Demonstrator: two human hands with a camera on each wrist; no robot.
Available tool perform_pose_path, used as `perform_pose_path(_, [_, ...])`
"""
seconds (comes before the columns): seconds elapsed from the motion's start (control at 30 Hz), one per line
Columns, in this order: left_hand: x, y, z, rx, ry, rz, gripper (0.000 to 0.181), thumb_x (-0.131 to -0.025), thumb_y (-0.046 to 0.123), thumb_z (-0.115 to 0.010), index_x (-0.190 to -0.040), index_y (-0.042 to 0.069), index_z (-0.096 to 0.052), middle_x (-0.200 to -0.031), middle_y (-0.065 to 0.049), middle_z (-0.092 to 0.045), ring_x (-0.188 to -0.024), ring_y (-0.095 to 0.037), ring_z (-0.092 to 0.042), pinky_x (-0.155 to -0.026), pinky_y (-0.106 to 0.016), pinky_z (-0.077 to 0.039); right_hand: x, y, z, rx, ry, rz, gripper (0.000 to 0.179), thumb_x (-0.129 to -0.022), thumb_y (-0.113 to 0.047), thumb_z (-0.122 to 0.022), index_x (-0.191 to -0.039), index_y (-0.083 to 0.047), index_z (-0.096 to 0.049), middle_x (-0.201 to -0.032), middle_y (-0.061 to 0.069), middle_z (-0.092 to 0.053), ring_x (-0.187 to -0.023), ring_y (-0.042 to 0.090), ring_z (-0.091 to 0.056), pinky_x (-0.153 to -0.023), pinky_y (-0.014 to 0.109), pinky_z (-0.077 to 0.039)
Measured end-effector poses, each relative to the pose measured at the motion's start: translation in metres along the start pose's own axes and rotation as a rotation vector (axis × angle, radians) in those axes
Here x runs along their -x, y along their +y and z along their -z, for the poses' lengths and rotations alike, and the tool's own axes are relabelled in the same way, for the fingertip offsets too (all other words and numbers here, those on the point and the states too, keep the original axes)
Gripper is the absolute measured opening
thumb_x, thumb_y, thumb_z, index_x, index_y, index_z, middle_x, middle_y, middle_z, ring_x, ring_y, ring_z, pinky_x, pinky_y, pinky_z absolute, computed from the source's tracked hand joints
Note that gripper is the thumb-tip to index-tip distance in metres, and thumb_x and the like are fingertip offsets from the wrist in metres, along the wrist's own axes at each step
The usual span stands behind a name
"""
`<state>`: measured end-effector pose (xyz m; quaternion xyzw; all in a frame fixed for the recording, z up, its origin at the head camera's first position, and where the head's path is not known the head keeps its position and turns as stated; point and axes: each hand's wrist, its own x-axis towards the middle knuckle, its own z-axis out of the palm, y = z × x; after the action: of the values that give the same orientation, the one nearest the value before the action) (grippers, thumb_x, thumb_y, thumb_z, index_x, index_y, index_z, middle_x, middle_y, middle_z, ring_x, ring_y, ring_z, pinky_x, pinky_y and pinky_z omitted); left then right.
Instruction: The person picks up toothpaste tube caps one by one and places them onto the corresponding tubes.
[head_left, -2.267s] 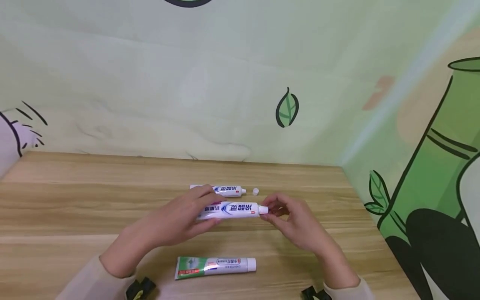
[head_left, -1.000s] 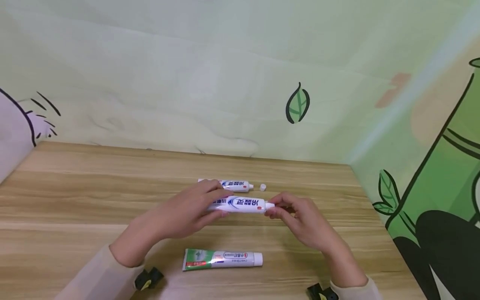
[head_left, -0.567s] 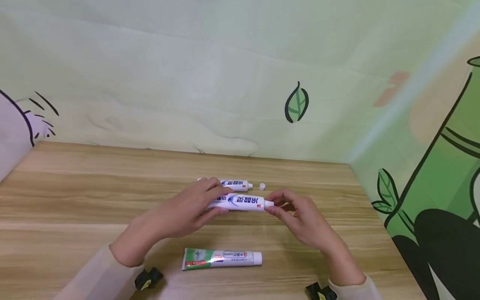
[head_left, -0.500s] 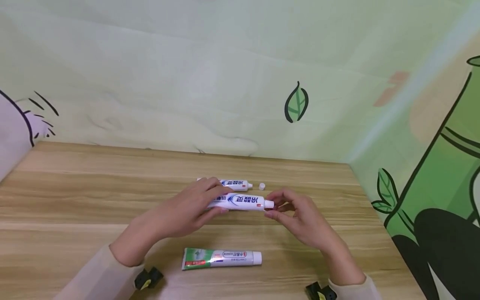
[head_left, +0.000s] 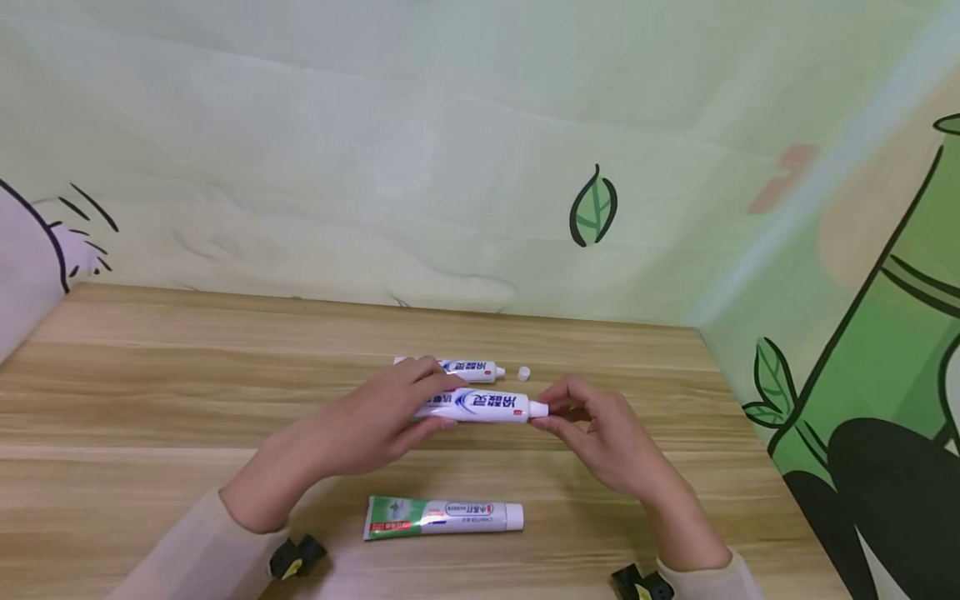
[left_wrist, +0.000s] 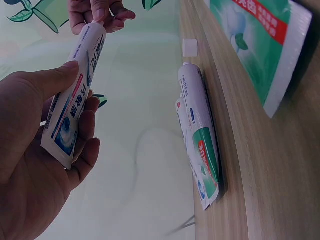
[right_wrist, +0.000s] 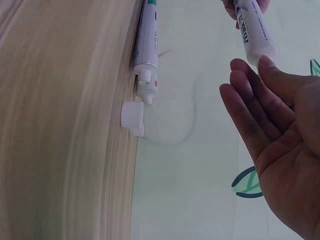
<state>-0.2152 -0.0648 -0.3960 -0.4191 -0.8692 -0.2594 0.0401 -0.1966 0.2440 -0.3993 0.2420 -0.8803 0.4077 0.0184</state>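
White toothpaste tube (head_left: 487,406) aloft, just beyond the capped green-ended tube (head_left: 442,517), roughly parallel to it, long axis left-right between the hands. Left hand (head_left: 375,425) grips body; right hand (head_left: 600,433), nearer, pinches white cap (head_left: 538,409).

In the head view, the left hand (head_left: 375,423) is hiding the tail of the held tube (head_left: 483,406) and the middle of the far tube (head_left: 472,370). In the left wrist view, the top edge is cutting off a green tube (left_wrist: 257,47) and the right hand (left_wrist: 100,14).
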Motion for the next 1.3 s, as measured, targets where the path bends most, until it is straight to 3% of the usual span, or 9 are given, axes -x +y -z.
perform_pose_path(0.4, [-0.0003, 0.0021, -0.0002, 0.006, -0.003, 0.004, 0.042, -0.104, 0.029, -0.063, -0.142, 0.013, -0.059, -0.119, 0.000, -0.060, -0.097, -0.013, -0.052, -0.085, -0.033, -0.049, 0.0015, 0.0005, 0.0031, 0.002, -0.051, -0.008, 0.009, -0.101, -0.010, -0.065, -0.109, -0.010, -0.070, -0.098, 0.001, -0.079, -0.088, 0.013, -0.074, -0.077, 0.028, -0.060])
perform_pose_path(0.73, [-0.0003, 0.0007, -0.0013, -0.004, 0.008, -0.011, 0.042, -0.103, 0.029, -0.064, -0.142, 0.013, -0.059, -0.119, 0.000, -0.060, -0.097, -0.013, -0.052, -0.086, -0.033, -0.049, 0.0003, 0.0016, 0.0027, -0.022, -0.093, 0.012, 0.017, -0.108, -0.009, -0.052, -0.110, -0.008, -0.069, -0.098, 0.009, -0.077, -0.091, 0.024, -0.075, -0.083, 0.037, -0.062])
perform_pose_path(0.93, [-0.0016, 0.0016, -0.0014, -0.010, 0.015, -0.036, 0.041, -0.103, 0.029, -0.065, -0.140, 0.012, -0.059, -0.118, 0.000, -0.060, -0.097, -0.012, -0.052, -0.085, -0.033, -0.049, 0.0006, 0.0015, 0.0025, -0.035, -0.103, 0.010, 0.023, -0.111, -0.012, -0.046, -0.104, -0.007, -0.068, -0.094, 0.008, -0.076, -0.089, 0.026, -0.075, -0.083, 0.040, -0.063])
perform_pose_path(1.17, [-0.0021, 0.0020, -0.0022, -0.021, 0.026, -0.031, 0.044, -0.102, 0.027, -0.067, -0.142, 0.012, -0.060, -0.119, -0.001, -0.062, -0.098, -0.013, -0.054, -0.086, -0.034, -0.050, 0.0001, 0.0030, 0.0004, 0.027, -0.094, 0.046, 0.024, -0.111, -0.012, -0.045, -0.098, -0.008, -0.065, -0.088, 0.007, -0.074, -0.082, 0.018, -0.074, -0.078, 0.031, -0.062])
perform_pose_path(1.3, [-0.0023, 0.0018, -0.0021, -0.022, 0.040, -0.031, 0.045, -0.100, 0.026, -0.070, -0.142, 0.013, -0.062, -0.119, -0.001, -0.063, -0.097, -0.013, -0.056, -0.086, -0.034, -0.051, 0.0009, 0.0029, -0.0014, 0.043, -0.093, 0.037, 0.024, -0.111, -0.013, -0.044, -0.097, -0.010, -0.063, -0.085, 0.005, -0.072, -0.080, 0.017, -0.071, -0.076, 0.033, -0.062])
